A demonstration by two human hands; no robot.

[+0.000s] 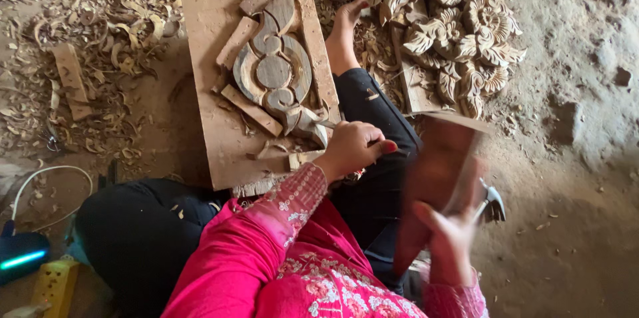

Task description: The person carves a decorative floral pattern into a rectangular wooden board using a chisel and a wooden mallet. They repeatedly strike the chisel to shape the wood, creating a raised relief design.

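Below the carved panel (273, 68), left hand (353, 148) is clamping a chisel (319, 128) angled up-left; right hand (449, 238) is gripping a blurred wooden mallet (436, 178), raised to its right.

Lots you can't quite make out here

The wooden block (436, 185) in the right hand (452, 238) is pure motion blur, the chisel (319, 125) mostly disappears inside the left hand (353, 148), and the carved floral panel (452, 31) runs off the top edge.

Pink embroidered sleeve (293, 201); black trousers (373, 118); reddish-brown wooden block (436, 178); pale tan floral carving (459, 31); brown board (213, 91).
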